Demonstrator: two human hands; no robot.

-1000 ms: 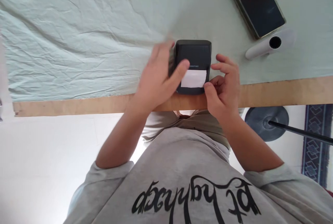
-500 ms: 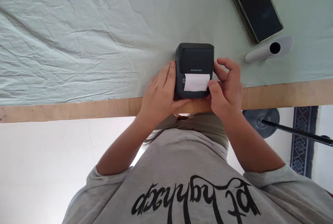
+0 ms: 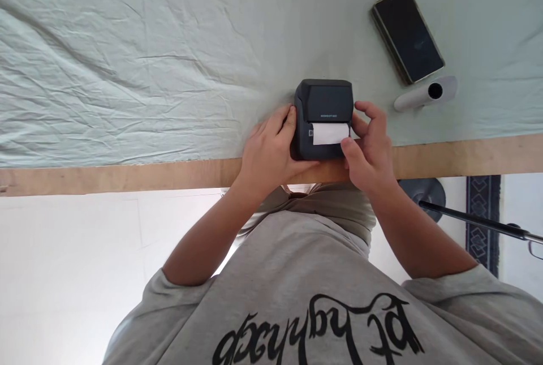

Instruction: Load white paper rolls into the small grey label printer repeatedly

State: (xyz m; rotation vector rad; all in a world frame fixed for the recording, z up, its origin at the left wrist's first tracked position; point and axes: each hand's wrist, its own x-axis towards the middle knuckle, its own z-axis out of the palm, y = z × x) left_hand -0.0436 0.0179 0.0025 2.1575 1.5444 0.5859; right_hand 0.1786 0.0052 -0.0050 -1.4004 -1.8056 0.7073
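A small black label printer [image 3: 324, 99] sits near the table's front edge, with a white paper label [image 3: 330, 134] sticking out of its slot. My left hand [image 3: 269, 147] is closed around the printer's left side, its fingers along that side and its thumb stretched along the front. At the right side, my right hand [image 3: 371, 147] has curled fingers against the printer. Its thumb tip touches the label's lower right corner. What lies under the right thumb is hidden.
A dark phone-like device [image 3: 409, 37] in a case lies at the upper right. Below it is a white handheld object [image 3: 418, 98] with a dark round opening. A creased pale green cloth [image 3: 148, 71] covers the table behind its wooden edge [image 3: 106, 178]. A black stand [image 3: 424, 195] is on the floor.
The view has shifted slightly, so the printer appears a little further right. The visible label looks shorter. Both hands stay at the printer's sides.
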